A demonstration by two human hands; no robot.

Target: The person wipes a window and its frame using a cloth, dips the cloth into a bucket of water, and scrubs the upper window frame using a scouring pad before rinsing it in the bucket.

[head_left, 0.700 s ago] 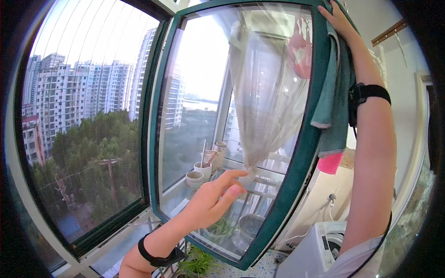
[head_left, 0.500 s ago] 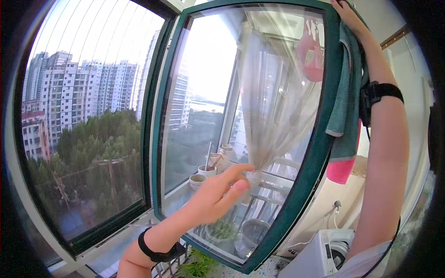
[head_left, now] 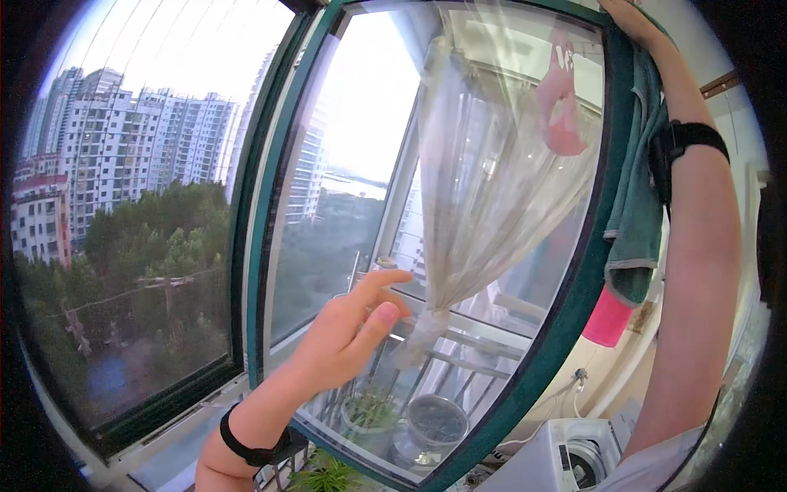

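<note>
A window sash (head_left: 566, 316) with a green frame stands swung open before me, its glass pane (head_left: 344, 238) showing the balcony through it. My left hand (head_left: 348, 328) is raised at the pane, thumb and index finger apart, nothing held; whether it touches the glass I cannot tell. High at the right, my right hand (head_left: 638, 23) is at the sash's upper corner, closed over a green cloth (head_left: 638, 184) that hangs down along the frame's side edge. Its fingertips are partly out of view. A bright pink piece (head_left: 608, 320) shows below the cloth.
Beyond the pane are a tied pale curtain (head_left: 463, 205), a pink hanging item (head_left: 561, 115) and a metal pot (head_left: 437, 422). A green plant (head_left: 326, 474) is below. At lower right stands a white washing machine (head_left: 545, 459). The fixed window (head_left: 164, 328) on the left faces trees and tall buildings.
The sash fills more of the view, its free edge further right. My left hand sits further left against the pane. My right hand stays at the upper corner with the cloth.
</note>
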